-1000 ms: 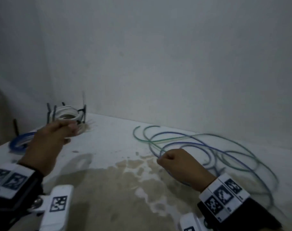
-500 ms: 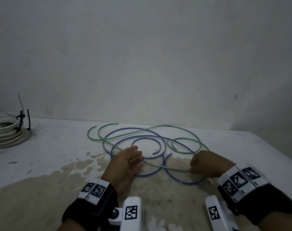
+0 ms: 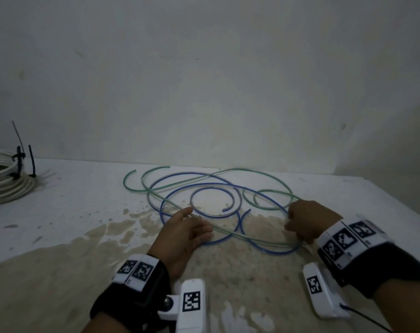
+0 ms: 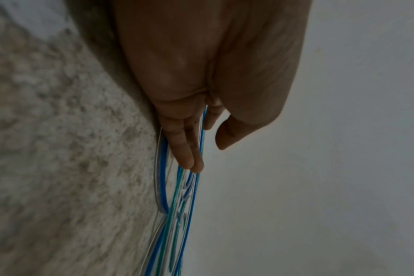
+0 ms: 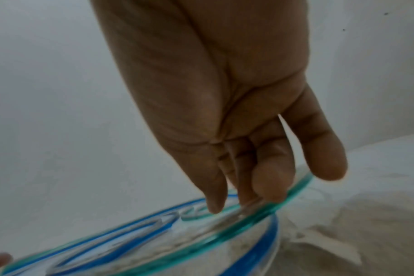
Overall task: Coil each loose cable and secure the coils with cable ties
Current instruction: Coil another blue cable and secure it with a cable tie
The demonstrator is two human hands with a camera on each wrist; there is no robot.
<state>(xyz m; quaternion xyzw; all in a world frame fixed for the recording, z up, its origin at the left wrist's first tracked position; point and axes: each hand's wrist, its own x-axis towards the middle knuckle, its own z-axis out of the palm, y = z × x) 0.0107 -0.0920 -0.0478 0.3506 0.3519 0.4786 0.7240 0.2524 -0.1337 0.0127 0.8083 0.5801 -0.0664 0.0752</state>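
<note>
Loose blue cable (image 3: pixel 204 179) and green cable (image 3: pixel 252 170) lie tangled in overlapping loops on the white table (image 3: pixel 84 200). My left hand (image 3: pixel 187 233) rests at the tangle's near left with straight fingers. The green cable runs between its thumb and fingers, and in the left wrist view a blue strand (image 4: pixel 202 134) passes between the fingers (image 4: pixel 187 153). My right hand (image 3: pixel 307 219) is on the right side of the tangle. Its fingertips (image 5: pixel 270 192) point down and press on the green cable (image 5: pixel 293 194), above the blue loop (image 5: pixel 260 248).
A white cable coil (image 3: pixel 2 181) bound with black cable ties (image 3: pixel 19 159) sits at the far left of the table. A brown stained patch (image 3: pixel 108 260) covers the near tabletop. A grey wall (image 3: pixel 204 80) stands close behind, and the table's right edge (image 3: pixel 410 207) lies beyond my right hand.
My view has swung right from the white coil to the loose cables. The left hand left the coil and came to the tangle; since half a second ago both hands have hardly moved.
</note>
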